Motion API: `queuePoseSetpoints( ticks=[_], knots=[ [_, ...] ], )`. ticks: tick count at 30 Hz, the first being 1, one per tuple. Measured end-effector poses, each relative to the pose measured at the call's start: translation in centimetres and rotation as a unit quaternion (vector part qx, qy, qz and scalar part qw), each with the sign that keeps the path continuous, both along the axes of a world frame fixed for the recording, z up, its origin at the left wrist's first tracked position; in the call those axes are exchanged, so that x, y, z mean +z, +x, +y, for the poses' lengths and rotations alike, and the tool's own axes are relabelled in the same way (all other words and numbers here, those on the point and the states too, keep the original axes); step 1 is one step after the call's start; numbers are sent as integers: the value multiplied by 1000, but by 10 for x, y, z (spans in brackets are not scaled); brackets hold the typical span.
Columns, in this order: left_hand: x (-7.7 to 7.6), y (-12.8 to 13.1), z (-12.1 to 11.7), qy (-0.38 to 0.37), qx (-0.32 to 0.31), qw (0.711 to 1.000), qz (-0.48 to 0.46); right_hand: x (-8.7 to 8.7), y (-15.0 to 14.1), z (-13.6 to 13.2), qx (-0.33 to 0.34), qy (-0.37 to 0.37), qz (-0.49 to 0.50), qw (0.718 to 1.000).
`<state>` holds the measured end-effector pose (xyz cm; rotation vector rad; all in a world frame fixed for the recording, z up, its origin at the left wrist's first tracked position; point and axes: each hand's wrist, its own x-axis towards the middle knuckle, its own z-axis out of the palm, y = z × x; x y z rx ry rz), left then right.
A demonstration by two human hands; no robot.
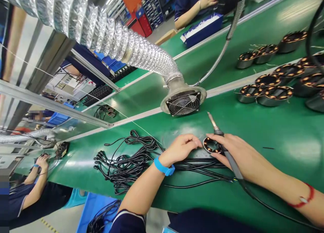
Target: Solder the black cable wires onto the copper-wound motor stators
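Observation:
A round motor stator (212, 145) with copper windings lies on the green bench (265, 132) between my hands. My left hand (181, 147), with a blue band at the wrist, pinches a thin solder wire that runs off to the upper left; its tip is at the stator's left edge. My right hand (234, 151) is closed round a soldering iron (215, 125) whose tip points up and away from the stator. The iron's black cord trails back along my right forearm.
A bundle of black cables (126, 160) lies left of my hands. A fume fan (183, 103) on a silver duct (101, 27) sits just behind. Several finished stators (274, 86) stand at the right. Other people work across the bench and at lower left.

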<state>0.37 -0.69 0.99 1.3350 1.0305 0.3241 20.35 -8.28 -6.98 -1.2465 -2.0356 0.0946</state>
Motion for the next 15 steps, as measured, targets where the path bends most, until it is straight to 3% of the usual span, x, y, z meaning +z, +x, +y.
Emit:
queuePoseSetpoints(
  ticks=[6,15],
  knots=[
    [-15,8,-3,-119,17,991,-59,6,4,2,-16,31,-7,999],
    [-16,15,-13,-40,4,999,-8,5,16,7,-43,37,-13,998]
  ],
)
